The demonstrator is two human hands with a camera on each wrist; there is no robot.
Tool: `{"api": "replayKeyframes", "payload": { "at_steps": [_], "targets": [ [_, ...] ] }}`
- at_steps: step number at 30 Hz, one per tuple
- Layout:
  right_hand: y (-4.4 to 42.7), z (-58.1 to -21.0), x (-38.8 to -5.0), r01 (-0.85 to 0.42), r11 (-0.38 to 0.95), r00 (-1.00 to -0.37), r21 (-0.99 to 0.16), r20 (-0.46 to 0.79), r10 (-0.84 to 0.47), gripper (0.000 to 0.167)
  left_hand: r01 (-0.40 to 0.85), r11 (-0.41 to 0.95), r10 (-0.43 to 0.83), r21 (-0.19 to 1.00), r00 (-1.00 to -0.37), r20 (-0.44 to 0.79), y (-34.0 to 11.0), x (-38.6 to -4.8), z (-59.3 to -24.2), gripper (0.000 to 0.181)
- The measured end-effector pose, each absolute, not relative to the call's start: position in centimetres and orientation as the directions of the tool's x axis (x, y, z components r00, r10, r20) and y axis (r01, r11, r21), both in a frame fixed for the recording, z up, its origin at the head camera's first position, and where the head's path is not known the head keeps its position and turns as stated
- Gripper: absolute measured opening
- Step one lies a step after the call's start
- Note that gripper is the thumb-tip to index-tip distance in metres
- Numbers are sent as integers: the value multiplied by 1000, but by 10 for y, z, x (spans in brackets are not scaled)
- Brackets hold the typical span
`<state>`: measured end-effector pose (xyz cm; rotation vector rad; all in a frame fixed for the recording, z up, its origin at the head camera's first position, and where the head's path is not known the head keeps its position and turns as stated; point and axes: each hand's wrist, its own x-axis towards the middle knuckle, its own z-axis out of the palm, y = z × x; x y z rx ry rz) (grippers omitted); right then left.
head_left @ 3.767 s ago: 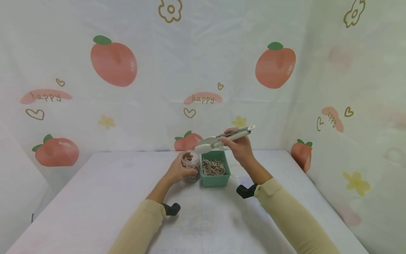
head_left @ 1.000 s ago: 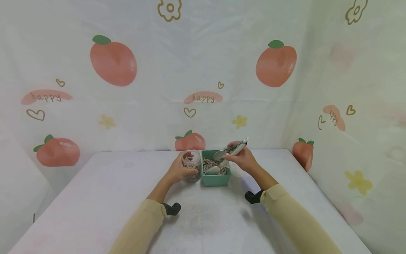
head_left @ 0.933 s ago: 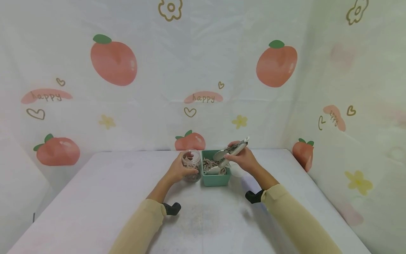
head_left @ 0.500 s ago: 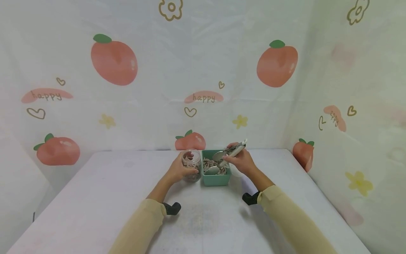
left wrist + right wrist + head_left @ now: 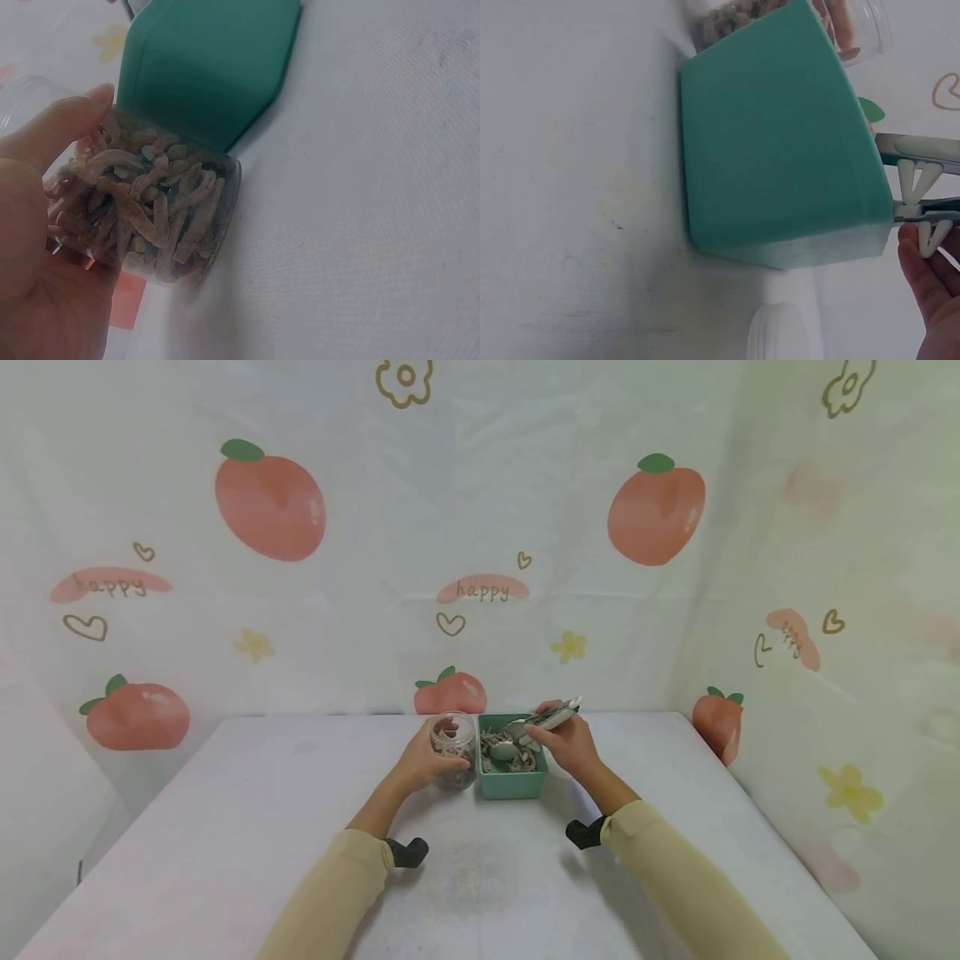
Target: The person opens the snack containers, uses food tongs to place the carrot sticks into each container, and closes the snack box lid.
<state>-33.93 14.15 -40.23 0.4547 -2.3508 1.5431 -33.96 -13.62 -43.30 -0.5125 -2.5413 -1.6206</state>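
My left hand [image 5: 417,762] grips a clear jar [image 5: 217,217] by its side, the thumb on one side and fingers round the other. The open-topped jar is partly filled with brownish dried strips [image 5: 150,195]. Touching or nearly touching its right side is a green rectangular bin [image 5: 513,787], which holds more of the strips [image 5: 522,762]. My right hand [image 5: 572,744] holds a pair of tongs [image 5: 557,718] with pale handles, slanting down into the bin. The tong heads [image 5: 504,750] lie among the strips; whether they pinch any is too small to tell.
A white round lid [image 5: 780,330] lies on the table [image 5: 480,868] to the right of the bin. A white curtain [image 5: 360,635] printed with fruit hangs behind the table, and another stretch of it hangs along the right side.
Earlier the tongs were held above the jar and bin; they came down into the bin. In the last second their heads have drawn closer together and lifted slightly. The left hand and jar stay put.
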Motion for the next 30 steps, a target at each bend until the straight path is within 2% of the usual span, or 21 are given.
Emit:
{"api": "replayKeyframes", "payload": {
  "at_steps": [6,15,30],
  "targets": [
    [139,-401,-340,-442,412,-890,-797,447,-92,33,321,400,229,858,-942,245,-136,-340,-433,86],
    [140,-397,-338,-423,401,-898,-812,435,-66,28,332,415,222,847,-940,260,-136,-341,-436,86],
    [152,-381,-335,-376,266,-920,-888,391,4,26,322,388,229,864,-941,248,-136,-338,-433,88]
  ]
}}
